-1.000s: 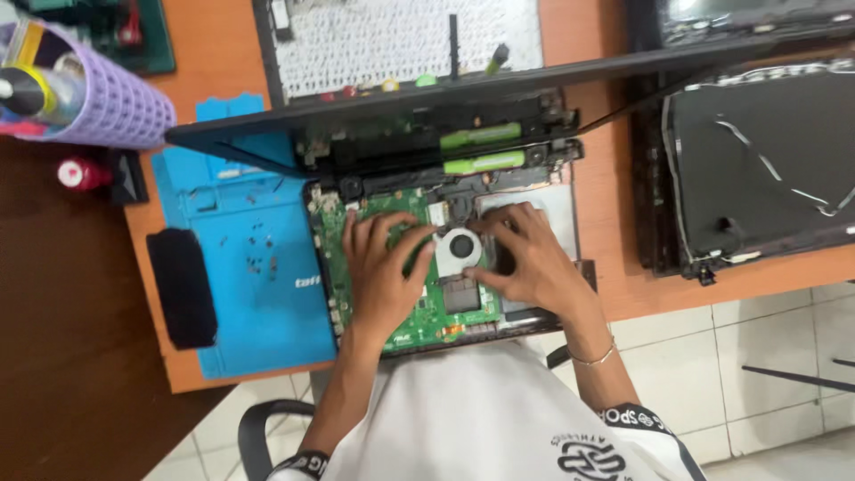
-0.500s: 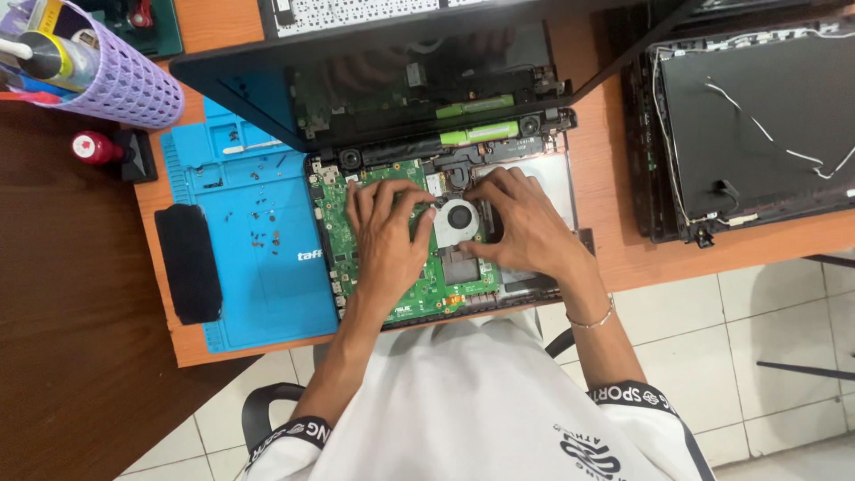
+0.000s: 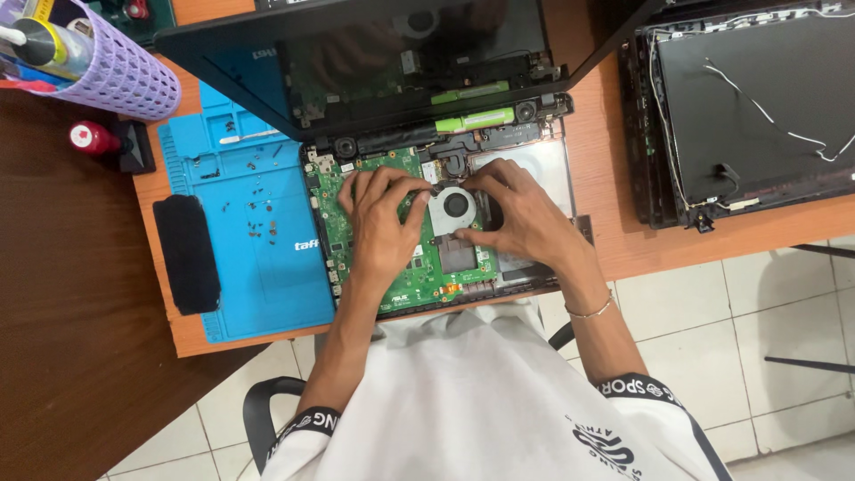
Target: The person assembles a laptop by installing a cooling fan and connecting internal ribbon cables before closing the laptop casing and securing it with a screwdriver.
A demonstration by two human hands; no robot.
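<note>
Opened laptop (image 3: 392, 98) on the desk (image 3: 614, 249), green board (image 3: 401, 258) exposed. Blue mat (image 3: 258, 267) at 9 o'clock of it, loose screws (image 3: 261, 223) on top. Round fan (image 3: 454, 209) sits mid-board. My left hand (image 3: 383, 227) rests fingertips-down at the fan's 9 o'clock, grasping nothing. My right hand (image 3: 525, 218) pinches the fan's edge from 3 o'clock.

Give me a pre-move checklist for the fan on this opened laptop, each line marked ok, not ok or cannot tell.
1. Both hands at the cooling fan: ok; left hand and right hand flank it.
2. Green board exposed: ok.
3. Fan screws removed: cannot tell; fingers cover the edges.
4. Loose screws kept on the blue mat: ok.
5. Laptop screen tilted clear of the hands: ok.
</note>
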